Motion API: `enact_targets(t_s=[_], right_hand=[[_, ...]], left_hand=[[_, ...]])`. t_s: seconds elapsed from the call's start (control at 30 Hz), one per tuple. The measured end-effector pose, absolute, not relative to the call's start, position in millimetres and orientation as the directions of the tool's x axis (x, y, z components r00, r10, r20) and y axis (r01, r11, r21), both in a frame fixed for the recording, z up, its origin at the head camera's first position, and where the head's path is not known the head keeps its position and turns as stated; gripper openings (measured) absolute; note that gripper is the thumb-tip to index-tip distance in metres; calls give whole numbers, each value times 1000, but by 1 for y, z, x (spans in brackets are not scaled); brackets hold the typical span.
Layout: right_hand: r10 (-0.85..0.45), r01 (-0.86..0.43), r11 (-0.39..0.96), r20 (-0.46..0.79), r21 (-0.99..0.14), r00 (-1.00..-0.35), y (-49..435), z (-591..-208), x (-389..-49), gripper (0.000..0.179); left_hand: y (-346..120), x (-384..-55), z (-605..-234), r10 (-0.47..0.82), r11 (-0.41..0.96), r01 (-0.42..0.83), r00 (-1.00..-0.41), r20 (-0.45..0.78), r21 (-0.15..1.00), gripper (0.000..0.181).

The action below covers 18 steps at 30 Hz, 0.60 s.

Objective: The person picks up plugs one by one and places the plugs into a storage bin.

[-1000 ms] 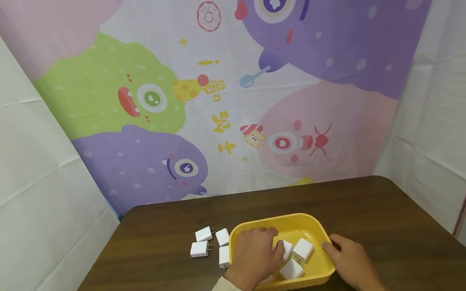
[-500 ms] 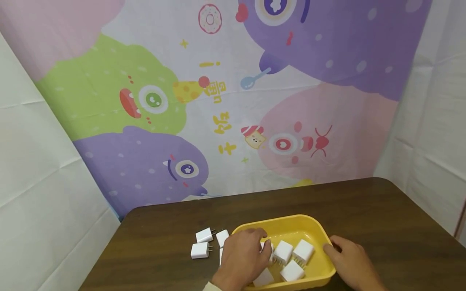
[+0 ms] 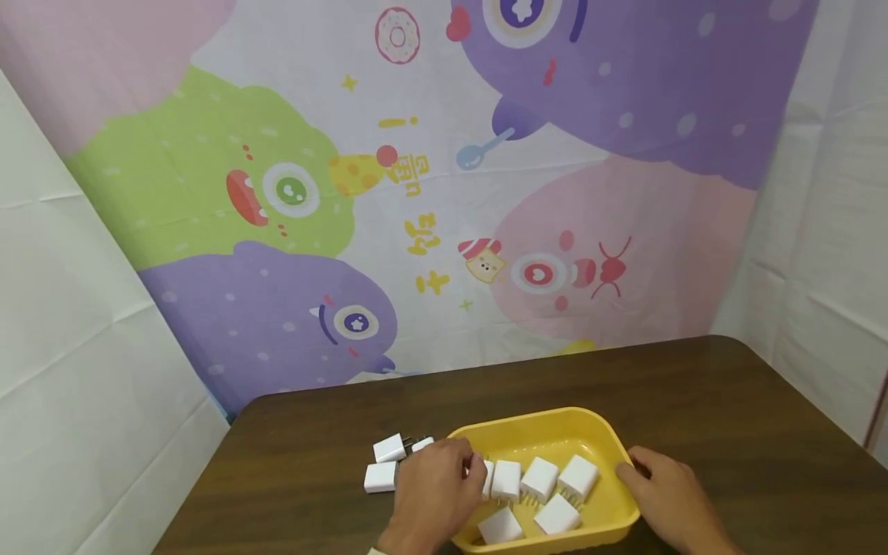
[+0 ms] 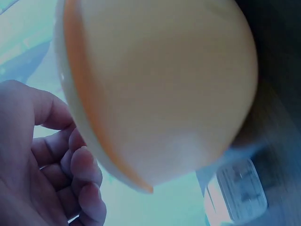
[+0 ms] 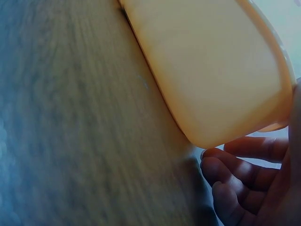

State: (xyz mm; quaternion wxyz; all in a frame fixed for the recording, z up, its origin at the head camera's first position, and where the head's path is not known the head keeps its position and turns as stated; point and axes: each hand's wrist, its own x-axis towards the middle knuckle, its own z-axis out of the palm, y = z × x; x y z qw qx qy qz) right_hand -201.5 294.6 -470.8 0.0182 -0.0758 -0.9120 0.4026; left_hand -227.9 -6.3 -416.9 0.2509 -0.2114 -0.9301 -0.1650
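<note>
A yellow plastic bin (image 3: 527, 424) stands on the table with several white charger plugs (image 3: 539, 479) inside, their prongs showing. My left hand (image 3: 433, 486) is over the bin's left rim, fingers loosely bent and nothing visible in them. In the left wrist view its fingertips (image 4: 87, 162) lie beside the rim. My right hand (image 3: 669, 493) holds the bin's right side, thumb at the rim and fingers along the outer wall. The right wrist view shows those fingers (image 5: 221, 172) at the bin's lower corner.
Left of the bin, more white charger plugs lie on the dark wooden table (image 3: 298, 462), among them one charger plug (image 3: 380, 478) nearest the front; my left hand partly covers this group. A cartoon-printed cloth (image 3: 430, 193) hangs behind the table.
My left hand has moved left, from inside the bin to its left rim, uncovering more charger plugs in it and covering some outside. My right hand stays at the bin's right side.
</note>
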Motion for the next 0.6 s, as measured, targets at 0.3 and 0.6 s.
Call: enact_targets(t_s=[0.3, 0.6], right_hand=[[151, 120, 641, -29, -758, -988, 293, -469, -202, 28], [156, 127, 648, -32, -751, -987, 293, -470, -200, 33]], left_hand=[[-25, -230, -419, 235, 885, 421, -773, 589, 200, 34], [-37, -233, -427, 172, 900, 373, -778, 605, 225, 38]])
